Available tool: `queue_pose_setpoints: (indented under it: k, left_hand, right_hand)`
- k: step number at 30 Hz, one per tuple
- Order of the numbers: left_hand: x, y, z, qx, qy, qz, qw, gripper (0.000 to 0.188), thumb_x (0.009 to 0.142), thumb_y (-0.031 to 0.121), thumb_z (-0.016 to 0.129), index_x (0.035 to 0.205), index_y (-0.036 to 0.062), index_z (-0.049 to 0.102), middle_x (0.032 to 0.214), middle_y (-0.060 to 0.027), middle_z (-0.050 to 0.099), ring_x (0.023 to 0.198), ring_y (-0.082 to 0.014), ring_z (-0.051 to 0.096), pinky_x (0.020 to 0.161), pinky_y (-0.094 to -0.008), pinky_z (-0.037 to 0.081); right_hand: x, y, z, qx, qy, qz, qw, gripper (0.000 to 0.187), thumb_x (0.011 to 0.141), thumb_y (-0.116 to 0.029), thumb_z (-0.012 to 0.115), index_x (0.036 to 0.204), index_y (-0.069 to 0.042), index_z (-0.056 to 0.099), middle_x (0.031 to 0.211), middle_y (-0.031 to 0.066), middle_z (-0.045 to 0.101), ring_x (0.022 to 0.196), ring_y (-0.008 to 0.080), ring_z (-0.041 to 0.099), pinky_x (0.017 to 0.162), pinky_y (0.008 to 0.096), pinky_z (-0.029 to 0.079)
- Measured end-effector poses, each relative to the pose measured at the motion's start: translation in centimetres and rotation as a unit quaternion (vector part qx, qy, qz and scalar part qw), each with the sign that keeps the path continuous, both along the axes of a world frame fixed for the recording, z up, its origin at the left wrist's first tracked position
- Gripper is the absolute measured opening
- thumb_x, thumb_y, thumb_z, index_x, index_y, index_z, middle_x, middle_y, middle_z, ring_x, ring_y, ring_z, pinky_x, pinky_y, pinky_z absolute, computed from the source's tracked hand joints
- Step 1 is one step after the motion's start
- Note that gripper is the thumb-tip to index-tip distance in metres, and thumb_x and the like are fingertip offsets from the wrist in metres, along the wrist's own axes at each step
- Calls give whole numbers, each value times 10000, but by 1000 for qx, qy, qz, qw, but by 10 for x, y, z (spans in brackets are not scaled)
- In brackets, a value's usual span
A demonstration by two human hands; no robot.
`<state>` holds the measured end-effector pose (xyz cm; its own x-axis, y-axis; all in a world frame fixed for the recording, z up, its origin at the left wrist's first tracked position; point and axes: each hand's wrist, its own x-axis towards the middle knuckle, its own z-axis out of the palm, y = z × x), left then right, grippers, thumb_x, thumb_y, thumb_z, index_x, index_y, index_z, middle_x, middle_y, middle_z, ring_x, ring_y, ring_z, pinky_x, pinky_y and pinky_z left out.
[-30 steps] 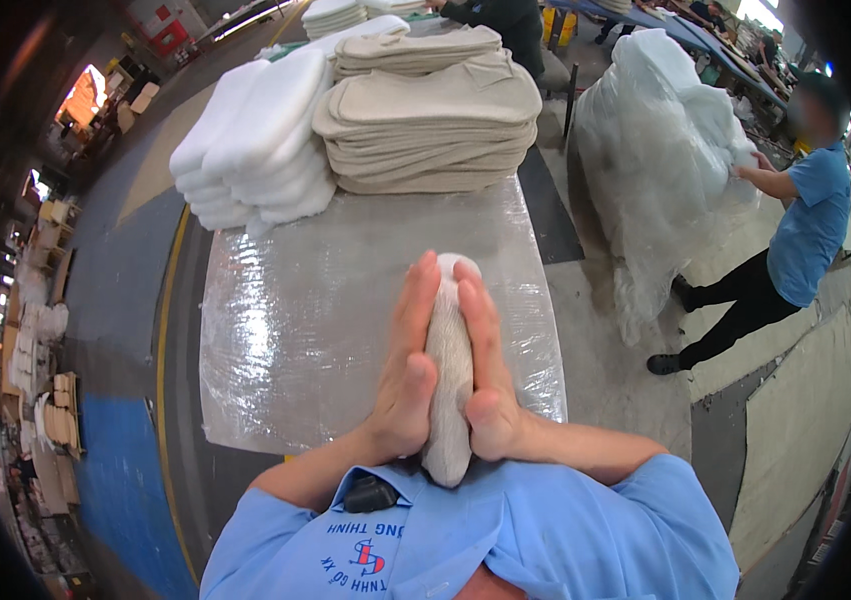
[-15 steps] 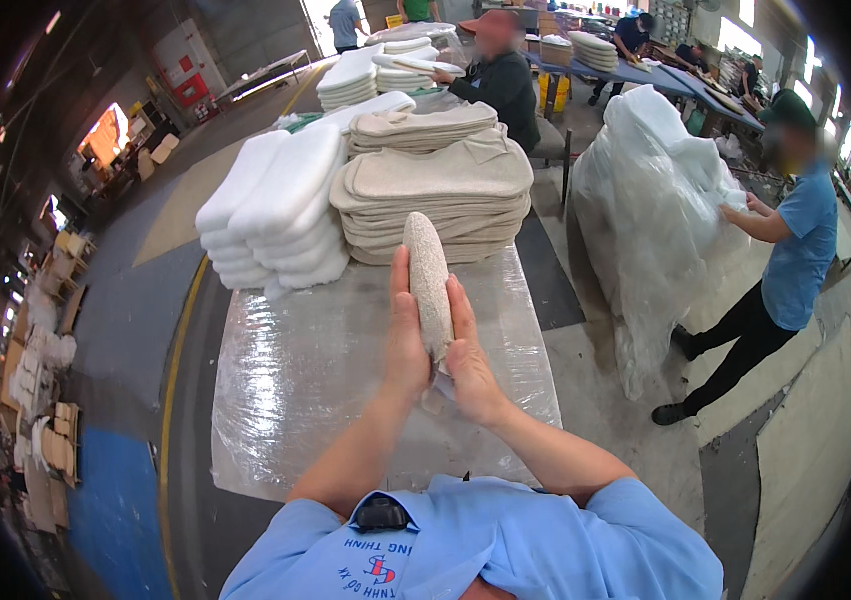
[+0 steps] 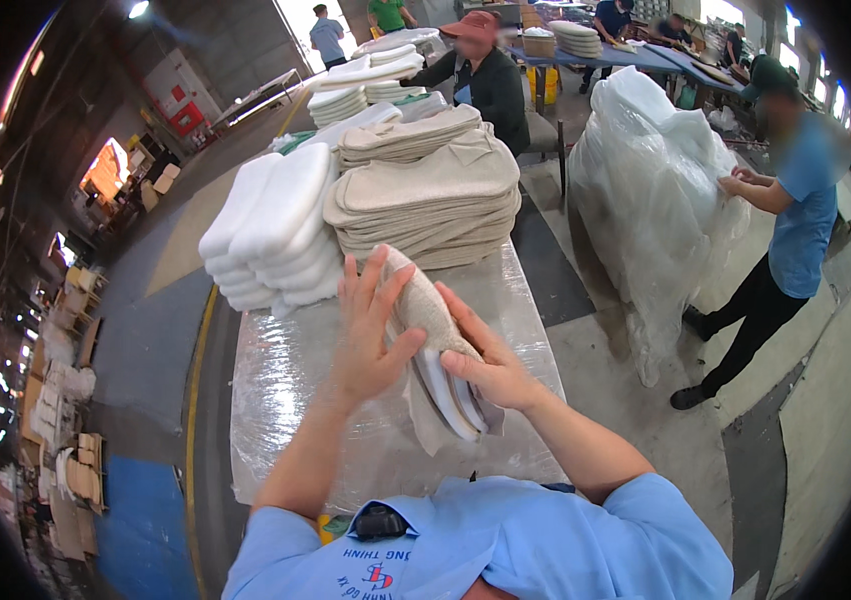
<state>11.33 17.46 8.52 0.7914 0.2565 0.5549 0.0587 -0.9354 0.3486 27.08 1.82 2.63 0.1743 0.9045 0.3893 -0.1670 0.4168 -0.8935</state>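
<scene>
in the middle of the frame both hands meet on one beige fabric cover [image 3: 423, 305] that sheathes a white foam pad [image 3: 448, 392] — the pad's white edge shows at the lower end, where the cloth hangs loose. the left hand [image 3: 370, 335] lies against the left face of the piece with fingers spread wide and pointing up, the thumb hooked across the front of the fabric. the right hand [image 3: 490, 362] grips the piece from the right, fingers curled over the cloth near its lower half, so it is closed on the covered pad. the piece stands tilted, top end leaning toward the upper left, held above the table [image 3: 285, 400], which is wrapped in clear plastic film.

on the far part of the table, just above the hands in the frame, sits a stack of beige covers [image 3: 425, 200], and to its left a stack of white foam pads [image 3: 270, 230], the two stacks touching or nearly so.

at the right of the frame a person in a blue shirt [image 3: 800, 210] has both hands on a large bag of clear plastic [image 3: 650, 190] standing on the floor. at the top centre a person in a red cap [image 3: 480, 70] works at another table — more white stacks lie there.
</scene>
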Motion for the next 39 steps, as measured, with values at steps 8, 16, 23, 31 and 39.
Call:
queue_pose_setpoints:
  k: [8, 16, 23, 31, 39]
  left_hand:
    - [-9, 9, 87, 39, 279, 28, 959, 768, 809, 581, 859, 1324, 69, 607, 1298, -169, 653, 1222, -386, 651, 1037, -484, 510]
    - [-33, -60, 29, -228, 158, -55, 959, 835, 898, 227, 793, 1599, 41, 378, 1477, -199, 514, 1369, -334, 542, 1127, -430, 450]
    - [-33, -140, -19, -510, -38, -124, 850, 1107, 908, 149, 730, 1711, 61, -27, 1701, -178, 267, 1556, -297, 314, 1273, -449, 256]
    - [-40, -83, -64, -563, -112, -222, 788, 902, 1029, 367, 658, 1716, 66, 155, 1757, -173, 211, 1636, -337, 147, 1305, -481, 158]
    - [-61, -21, -40, -434, 45, -287, 853, 247, 899, 150, 826, 1105, 70, 716, 1344, -113, 685, 1420, -289, 492, 1233, -469, 320]
  right_hand:
    - [13, -18, -3, -66, -60, -289, 953, 504, 962, -274, 779, 1386, -45, 630, 1228, 112, 695, 1168, 206, 645, 990, 365, 513]
    - [-27, -44, -1, -57, -105, -282, 952, 378, 978, -329, 760, 1190, -34, 657, 1104, 84, 613, 1019, 190, 584, 852, 350, 501]
    - [-34, -72, 0, -70, -36, -197, 977, 474, 998, -332, 754, 1347, -49, 605, 1198, 79, 530, 1082, 190, 534, 923, 339, 493]
    - [-35, -77, 16, -127, -55, -49, 989, 323, 1002, -313, 755, 1214, -74, 714, 1204, 71, 512, 1102, 176, 524, 971, 321, 463]
    - [-32, -63, 55, -138, -203, 8, 969, 136, 987, -128, 744, 1088, -40, 720, 1116, 34, 569, 987, 135, 565, 833, 296, 480]
